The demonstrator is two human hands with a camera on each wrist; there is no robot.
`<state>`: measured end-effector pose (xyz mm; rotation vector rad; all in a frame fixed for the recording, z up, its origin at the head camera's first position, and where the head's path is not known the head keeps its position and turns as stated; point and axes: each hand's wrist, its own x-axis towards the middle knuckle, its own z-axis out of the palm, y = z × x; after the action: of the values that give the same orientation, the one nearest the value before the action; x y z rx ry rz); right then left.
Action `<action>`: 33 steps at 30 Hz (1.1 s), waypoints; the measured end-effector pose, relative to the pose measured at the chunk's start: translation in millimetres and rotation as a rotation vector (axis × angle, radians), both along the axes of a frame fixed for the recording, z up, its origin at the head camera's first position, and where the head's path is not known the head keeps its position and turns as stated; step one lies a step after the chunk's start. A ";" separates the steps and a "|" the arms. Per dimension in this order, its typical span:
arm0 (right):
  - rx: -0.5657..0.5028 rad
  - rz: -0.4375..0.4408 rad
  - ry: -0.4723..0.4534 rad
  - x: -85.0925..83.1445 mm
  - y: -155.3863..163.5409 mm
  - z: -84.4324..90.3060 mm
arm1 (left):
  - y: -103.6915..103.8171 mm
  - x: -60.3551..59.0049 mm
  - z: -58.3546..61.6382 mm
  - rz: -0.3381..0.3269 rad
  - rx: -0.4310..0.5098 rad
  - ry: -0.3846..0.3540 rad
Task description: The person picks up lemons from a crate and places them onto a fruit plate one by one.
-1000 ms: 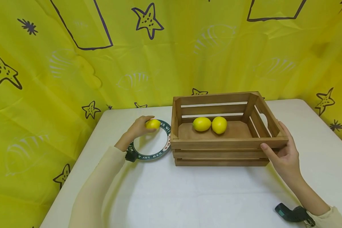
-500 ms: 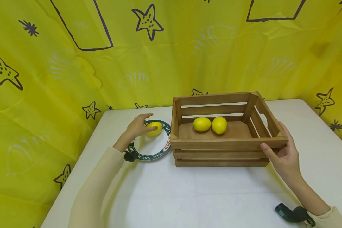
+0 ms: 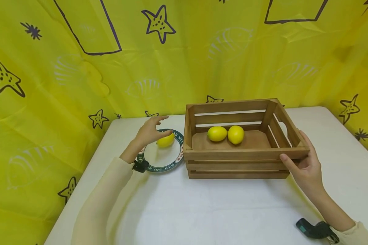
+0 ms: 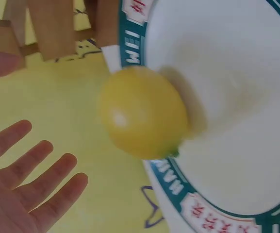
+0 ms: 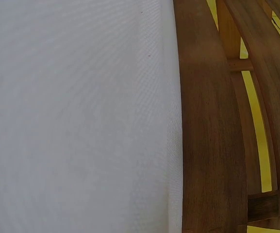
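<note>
- Fingers (image 4: 54, 196) of the left hand (image 3: 148, 132): spread wide, holding nothing, just beside the lemon (image 3: 165, 141).
- Lemon: on plate (image 3: 162, 169), toward 1 o'clock; probably light, firm, slightly slippery; pinch across its middle.
- Crate (image 3: 245, 154): two more lemons (image 3: 217, 133) inside, toward 9 o'clock.
- Right hand (image 3: 308, 170): grips crate at 4 o'clock.

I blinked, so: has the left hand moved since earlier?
Yes: in the head view, the left hand has moved slightly upward, toward the backdrop, judged against the plate.
</note>
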<state>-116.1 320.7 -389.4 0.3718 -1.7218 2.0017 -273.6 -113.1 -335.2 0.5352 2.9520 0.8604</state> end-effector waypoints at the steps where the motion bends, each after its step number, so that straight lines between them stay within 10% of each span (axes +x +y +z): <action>1: -0.001 0.000 0.000 0.1 0.3 0.0 | 2.1 0.8 2.5 -0.003 0.002 0.009; 33: 0.003 -0.006 -0.007 0.0 0.9 -0.9 | 72.2 29.2 86.9 -0.278 0.010 0.221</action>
<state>-116.1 321.6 -390.3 0.3606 -1.7290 1.9987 -244.3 -40.9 -248.3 1.0761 2.9567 0.8339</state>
